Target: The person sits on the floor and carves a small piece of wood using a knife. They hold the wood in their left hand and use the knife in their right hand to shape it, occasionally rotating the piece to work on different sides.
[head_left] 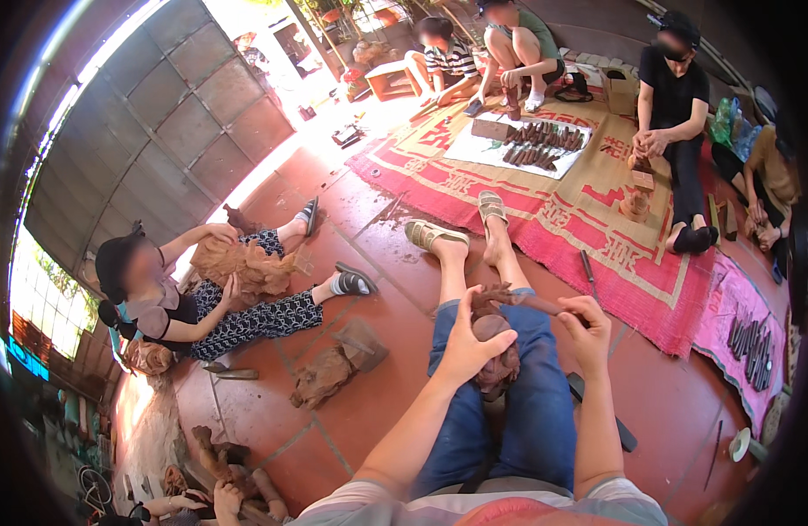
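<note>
Between my knees rests a dark reddish-brown wood carving (500,373), its rounded top pressed by my left thumb. My left hand (470,342) is closed around the carving's upper part. From there a slim brown wooden rod (535,302) stretches to the right; whether it is part of the carving or a separate piece I cannot tell. Thumb and fingers of my right hand (588,326) pinch the rod's right end. Beside my right thigh lies a dark flat tool (626,436), partly hidden by my leg and forearm.
A rough carving (323,379) and a brown block (360,344) lie on the tiles to my left. Close by, a seated person holds a large carving (246,267). Several tools lie on a white sheet (461,153) and a pink cloth (724,337). A chisel (588,267) lies on the mat's edge.
</note>
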